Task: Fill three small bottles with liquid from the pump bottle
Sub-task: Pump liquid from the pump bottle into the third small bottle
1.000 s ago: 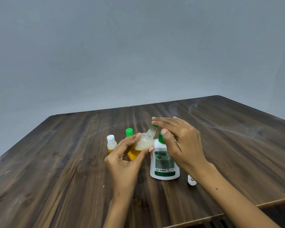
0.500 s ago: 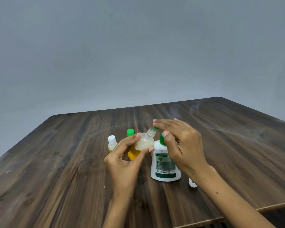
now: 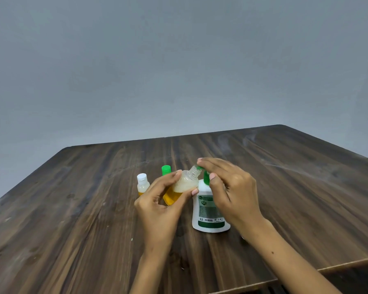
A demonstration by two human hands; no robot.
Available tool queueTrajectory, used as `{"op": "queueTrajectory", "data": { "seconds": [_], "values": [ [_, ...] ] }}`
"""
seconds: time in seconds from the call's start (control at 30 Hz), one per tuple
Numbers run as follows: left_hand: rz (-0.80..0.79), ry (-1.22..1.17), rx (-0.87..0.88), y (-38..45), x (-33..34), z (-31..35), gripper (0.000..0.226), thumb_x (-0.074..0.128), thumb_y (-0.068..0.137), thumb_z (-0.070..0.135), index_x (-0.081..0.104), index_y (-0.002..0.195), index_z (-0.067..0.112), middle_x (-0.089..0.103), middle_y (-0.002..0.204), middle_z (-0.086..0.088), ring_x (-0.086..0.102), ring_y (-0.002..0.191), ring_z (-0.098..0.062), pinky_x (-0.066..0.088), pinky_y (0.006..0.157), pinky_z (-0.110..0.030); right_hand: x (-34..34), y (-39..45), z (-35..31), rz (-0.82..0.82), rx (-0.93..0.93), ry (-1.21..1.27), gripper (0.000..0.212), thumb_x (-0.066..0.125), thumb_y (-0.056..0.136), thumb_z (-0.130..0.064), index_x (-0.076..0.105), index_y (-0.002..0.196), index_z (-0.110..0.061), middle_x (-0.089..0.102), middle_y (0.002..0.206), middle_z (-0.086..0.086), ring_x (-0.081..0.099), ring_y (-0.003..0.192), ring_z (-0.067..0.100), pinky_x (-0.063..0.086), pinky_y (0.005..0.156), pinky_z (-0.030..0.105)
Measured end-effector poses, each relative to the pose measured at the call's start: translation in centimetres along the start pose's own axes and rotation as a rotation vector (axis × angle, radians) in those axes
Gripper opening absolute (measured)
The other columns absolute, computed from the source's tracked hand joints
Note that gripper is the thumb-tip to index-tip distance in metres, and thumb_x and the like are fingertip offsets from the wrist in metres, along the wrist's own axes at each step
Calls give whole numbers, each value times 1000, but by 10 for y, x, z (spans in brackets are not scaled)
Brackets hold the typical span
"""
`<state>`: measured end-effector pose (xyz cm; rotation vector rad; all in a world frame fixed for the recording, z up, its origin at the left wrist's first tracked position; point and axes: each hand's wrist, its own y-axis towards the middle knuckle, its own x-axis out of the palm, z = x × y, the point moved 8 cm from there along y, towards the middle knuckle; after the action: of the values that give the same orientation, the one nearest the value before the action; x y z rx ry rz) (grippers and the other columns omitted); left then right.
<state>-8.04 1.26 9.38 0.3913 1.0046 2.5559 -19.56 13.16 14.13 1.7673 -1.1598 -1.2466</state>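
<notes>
My left hand (image 3: 157, 205) grips a small clear bottle (image 3: 182, 186), tilted, with its open threaded neck up against the green pump nozzle. Yellow liquid fills its lower part and pale foam lies above. The white pump bottle (image 3: 208, 211) with a green label stands upright on the table. My right hand (image 3: 229, 189) lies over its green pump head, fingers straight on top and the thumb beside the pump stem. A small bottle with a white cap (image 3: 142, 184) and another with a green cap (image 3: 166, 170), mostly hidden by my left hand, stand behind.
The dark wooden table (image 3: 72, 219) reaches to a near edge at lower right and a far edge by the grey wall. A small white object, mostly hidden, lies under my right wrist.
Both hands and the bottles have stayed in nearly the same pose; only the camera view has shifted a little.
</notes>
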Motion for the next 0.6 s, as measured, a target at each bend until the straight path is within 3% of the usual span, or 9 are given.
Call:
{"op": "queueTrajectory", "data": {
  "seconds": [0.3,0.47,0.6],
  "values": [
    [34,-25,-31,2,-1,5,38,88,59,14,75,94,20,76,99,8,71,99,-10,55,88,-24,-1,10,-1,-83,-28,43,43,37,92,-29,73,110,-14,69,114,-7,61,108,5,51,87,28],
    [53,-6,-36,1,-4,5,39,88,58,21,75,94,22,76,99,10,71,98,-11,55,88,-29,-1,15,1,-173,-55,34,43,36,92,-32,71,113,-18,66,121,-9,53,120,3,45,101,36],
    [39,27,-45,0,-3,4,40,89,59,16,75,97,17,75,99,11,70,98,-8,55,87,-25,0,15,-1,-191,-54,33,44,35,93,-33,70,115,-17,65,122,-7,56,115,5,46,100,41]
  ]
}}
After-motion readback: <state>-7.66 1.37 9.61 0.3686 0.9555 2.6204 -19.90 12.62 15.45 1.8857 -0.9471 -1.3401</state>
